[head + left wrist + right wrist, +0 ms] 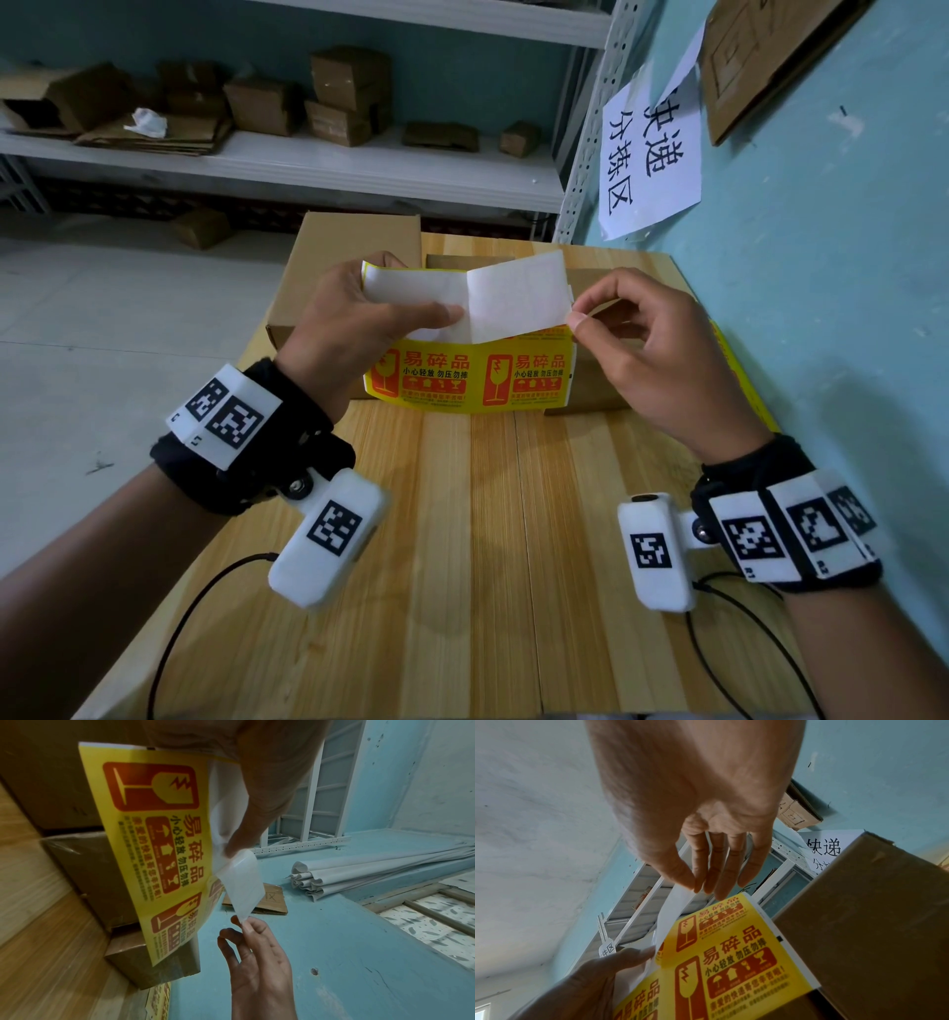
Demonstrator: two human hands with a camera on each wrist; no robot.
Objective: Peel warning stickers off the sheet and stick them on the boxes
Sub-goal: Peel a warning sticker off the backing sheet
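Observation:
The yellow sticker sheet (467, 383) of red fragile labels hangs above the wooden table (477, 539), its top row folded toward me so its white back (518, 300) shows. My left hand (431, 313) grips the sheet's left part, thumb pressed on the white side. My right hand (577, 321) pinches the right edge of the white flap between thumb and forefinger. In the left wrist view the thin white flap (243, 884) stretches from my left thumb (231, 843) to my right hand (245, 924). Brown boxes (354, 241) stand just behind the sheet.
A second box (595, 380) sits right of the sheet, a small one (467, 259) behind it. Another yellow sticker sheet (742, 375) lies along the blue wall. Shelving (308, 164) with cardboard boxes stands beyond. The table's left edge drops to the floor.

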